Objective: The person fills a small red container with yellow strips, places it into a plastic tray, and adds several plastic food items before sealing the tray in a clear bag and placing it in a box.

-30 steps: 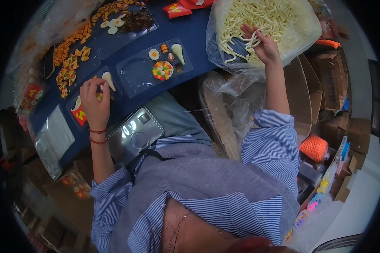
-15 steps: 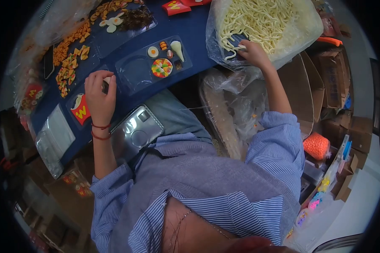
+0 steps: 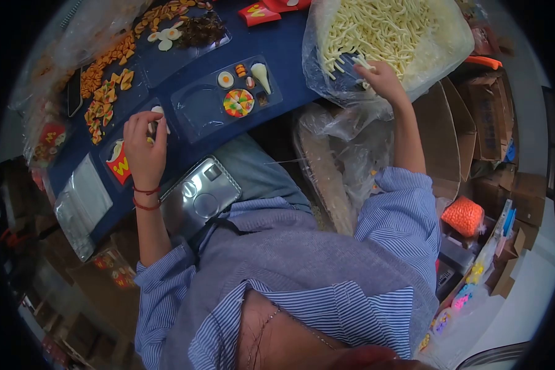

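Right hand (image 3: 385,80): fingertips pinched on one or more cream-coloured strands (image 3: 382,34) at the near edge of their heap, which fills a clear plastic bag (image 3: 455,43) beyond and around the fingers. Left hand (image 3: 145,142): fingers curled above a small clear tray (image 3: 171,128), beside a red carton with yellow lettering (image 3: 118,165); whether it grips anything cannot be told. Between the hands, a second tray (image 3: 194,118) bears a miniature pizza (image 3: 238,103) and fried egg (image 3: 226,79).

The left hand (image 3: 145,148) and right hand (image 3: 382,81) are viewed closely from above by a head-worn camera, tilted forward and down; the torso (image 3: 302,259) is framed nearer than both.
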The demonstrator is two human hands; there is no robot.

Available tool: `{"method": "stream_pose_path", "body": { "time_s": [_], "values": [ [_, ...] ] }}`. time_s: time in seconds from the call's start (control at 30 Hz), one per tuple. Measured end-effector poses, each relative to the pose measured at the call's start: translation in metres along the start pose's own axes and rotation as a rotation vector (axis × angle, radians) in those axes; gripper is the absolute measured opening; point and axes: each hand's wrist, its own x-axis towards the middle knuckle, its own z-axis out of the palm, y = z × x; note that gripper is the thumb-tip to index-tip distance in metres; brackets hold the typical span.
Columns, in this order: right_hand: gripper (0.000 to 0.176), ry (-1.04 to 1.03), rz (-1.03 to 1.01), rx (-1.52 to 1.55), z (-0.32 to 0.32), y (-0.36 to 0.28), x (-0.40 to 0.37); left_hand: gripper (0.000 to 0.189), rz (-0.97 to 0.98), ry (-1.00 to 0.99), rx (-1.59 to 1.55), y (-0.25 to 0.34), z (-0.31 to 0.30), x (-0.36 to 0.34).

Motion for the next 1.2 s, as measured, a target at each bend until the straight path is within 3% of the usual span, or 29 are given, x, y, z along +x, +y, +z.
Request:
{"method": "stream_pose_path", "body": {
  "time_s": [0.07,0.13,0.17,0.23,0.27,0.47,0.57,0.7,0.77,0.93,1.07,1.13,1.2],
  "values": [
    [0.032,0.036,0.095,0.103,-0.007,-0.009,-0.004,0.009,-0.015,0.004,0.002,-0.001,0.002,0.000],
    [0.032,0.057,-0.053,0.506,0.005,0.012,0.009,0.009,0.005,-0.007,-0.043,0.004,0.006,0.002],
    [0.032,0.059,-0.055,0.507,0.015,0.015,0.009,0.009,0.007,-0.005,-0.041,0.008,0.006,0.003],
    [0.030,0.240,-0.250,-0.152,0.040,0.010,0.016,0.009,0.044,-0.006,-0.041,0.015,0.006,0.005],
    [0.032,0.181,-0.177,-0.286,0.042,-0.007,0.010,0.009,0.043,-0.001,-0.040,0.015,0.005,0.006],
    [0.033,0.109,-0.098,-0.429,0.064,-0.010,0.008,0.009,0.016,-0.022,-0.043,0.008,0.006,0.002],
    [0.029,0.067,-0.140,-0.527,0.044,-0.007,0.007,0.009,0.023,-0.024,-0.064,0.008,0.007,0.002],
    [0.027,-0.019,-0.110,-0.230,-0.016,-0.017,-0.004,0.009,0.012,-0.022,-0.061,0.006,0.005,0.001],
    [0.024,0.185,-0.192,-0.046,-0.029,-0.017,-0.006,0.009,0.009,-0.025,-0.064,0.007,0.007,0.001],
    [0.026,0.237,-0.152,-0.234,-0.019,-0.010,0.001,0.010,0.019,-0.025,-0.081,0.010,0.009,0.000],
    [0.026,0.082,-0.244,-0.244,0.012,-0.003,0.007,0.009,0.021,-0.023,-0.070,0.008,0.007,-0.002],
    [0.027,0.058,-0.275,-0.394,0.025,0.011,0.016,0.009,0.014,-0.036,-0.071,0.007,0.007,-0.001],
    [0.028,0.043,-0.168,-0.211,0.019,0.020,0.021,0.009,0.012,-0.034,-0.067,0.005,0.005,-0.002]
  ]
}}
